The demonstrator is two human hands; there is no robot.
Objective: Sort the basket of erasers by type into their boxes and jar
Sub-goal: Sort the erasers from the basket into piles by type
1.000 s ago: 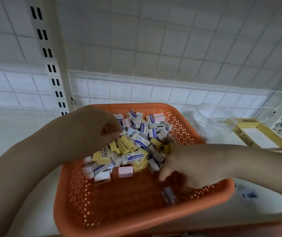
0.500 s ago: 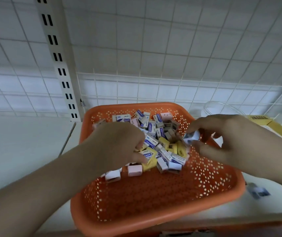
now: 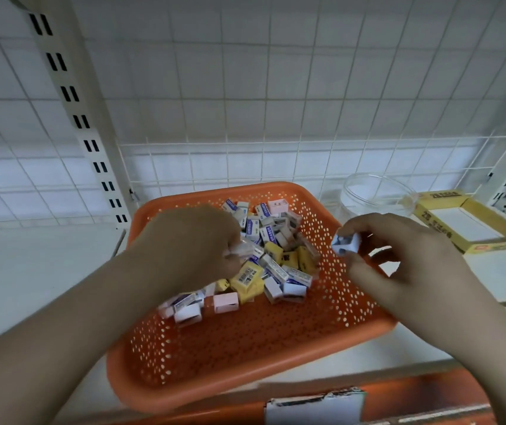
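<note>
My right hand [image 3: 399, 256] hangs over the basket's [image 3: 368, 326] right side, thumb and fingertips pinching 1 small white-and-blue eraser [image 3: 346, 243] by its ends, clear of the pile. My left hand [image 3: 190, 243] is down in the heap [image 3: 276, 259], fingers curled over something pale at their tips; I think it holds an eraser or 2, but the blur leaves me unsure what. The jar [image 3: 377, 194] stands open just behind the basket's far right corner, and a yellow box [image 3: 472, 225] sits to the right of it, its floor bare as far as I can see. The main risk, as I judge it, is the thin pinch on the right: the eraser is gripped at its tips only, so a quick swing toward jar or box could flick it onto the shelf [image 3: 30, 271]. I also can't read its type cleanly from here, so it could land in the wrong container. The left hand, digging blind under my own knuckles, could scoop mixed types together or push erasers through to the near, bare part of the basket. The jar looks light, and a knock from my wrist might tip it.
</note>
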